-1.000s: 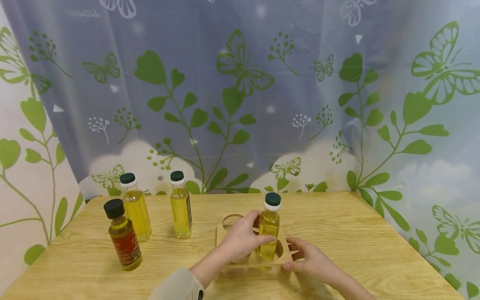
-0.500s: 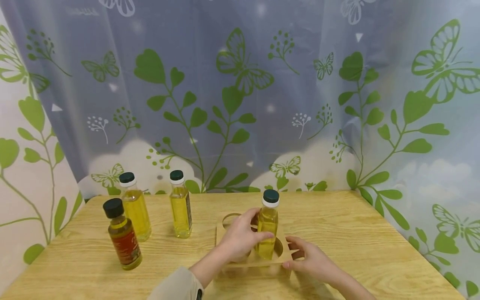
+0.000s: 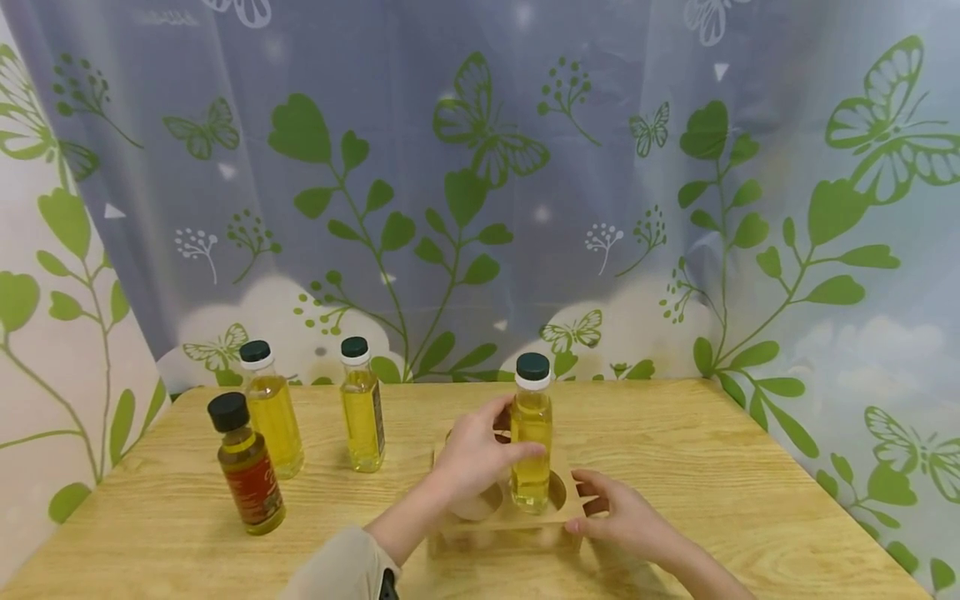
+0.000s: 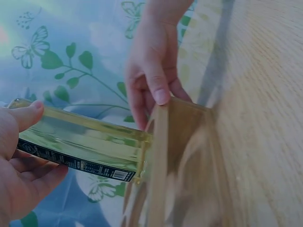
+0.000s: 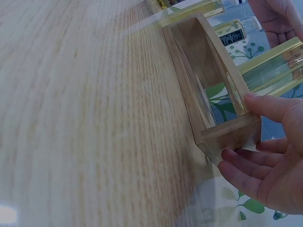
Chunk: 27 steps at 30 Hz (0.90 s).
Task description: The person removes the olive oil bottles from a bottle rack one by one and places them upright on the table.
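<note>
My left hand grips a square glass bottle of yellow oil with a dark green cap, thumb on one side and fingers on the other. The bottle stands nearly upright over a round hole of a low wooden bottle rack. In the left wrist view the base of the oil bottle is at the rack's top board; whether it touches is unclear. My right hand holds the rack's right end. In the right wrist view its thumb lies on the top board's edge and its fingers are against the end panel.
Left of the rack stand a clear oil bottle with a green cap, another like it, and a darker bottle with a red label and black cap. A printed curtain hangs behind the wooden table.
My left hand has raised the oil bottle and shifted it slightly left; its base, earlier down in the rack's hole, is now up at the top board. My right hand has stayed on the rack.
</note>
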Available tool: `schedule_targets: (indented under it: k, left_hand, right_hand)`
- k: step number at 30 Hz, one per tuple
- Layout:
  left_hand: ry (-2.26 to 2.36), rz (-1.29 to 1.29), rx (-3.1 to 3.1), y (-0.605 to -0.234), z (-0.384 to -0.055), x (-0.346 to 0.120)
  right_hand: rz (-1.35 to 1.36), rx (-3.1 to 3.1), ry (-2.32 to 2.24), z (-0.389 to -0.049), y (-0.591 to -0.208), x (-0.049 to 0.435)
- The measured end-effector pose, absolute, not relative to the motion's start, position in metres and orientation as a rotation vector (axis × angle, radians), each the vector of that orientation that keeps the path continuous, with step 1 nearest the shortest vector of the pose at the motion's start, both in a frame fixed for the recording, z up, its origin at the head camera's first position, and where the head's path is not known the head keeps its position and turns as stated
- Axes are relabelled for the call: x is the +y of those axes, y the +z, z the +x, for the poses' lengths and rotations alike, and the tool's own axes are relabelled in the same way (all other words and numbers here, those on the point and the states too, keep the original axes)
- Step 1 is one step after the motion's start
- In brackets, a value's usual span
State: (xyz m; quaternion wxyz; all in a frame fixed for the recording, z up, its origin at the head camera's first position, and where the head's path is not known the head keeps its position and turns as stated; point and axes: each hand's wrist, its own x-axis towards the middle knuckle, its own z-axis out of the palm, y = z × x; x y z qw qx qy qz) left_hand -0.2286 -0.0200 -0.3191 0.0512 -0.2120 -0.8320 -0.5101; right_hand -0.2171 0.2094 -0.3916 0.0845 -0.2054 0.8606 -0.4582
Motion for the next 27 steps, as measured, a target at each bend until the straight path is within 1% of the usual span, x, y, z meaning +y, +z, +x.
schedule_targets:
  k: [7, 16, 27]
  left_hand:
    - [-1.609, -0.636, -2.475, -0.307, -0.229, -0.031]
    - [-1.607, -0.56, -2.448, -0.295, -0.23, -0.055]
    - [-1.532, -0.374, -2.472, -0.291, -0.228, -0.09]
  right_hand:
    - [-0.624, 2.58, -1.364, -0.216, -0.391, 0.209]
    - [-0.644, 2.579, -1.365, -0.217, -0.392, 0.21]
    - [-0.629, 2.588, -1.349, -0.216, -0.391, 0.21]
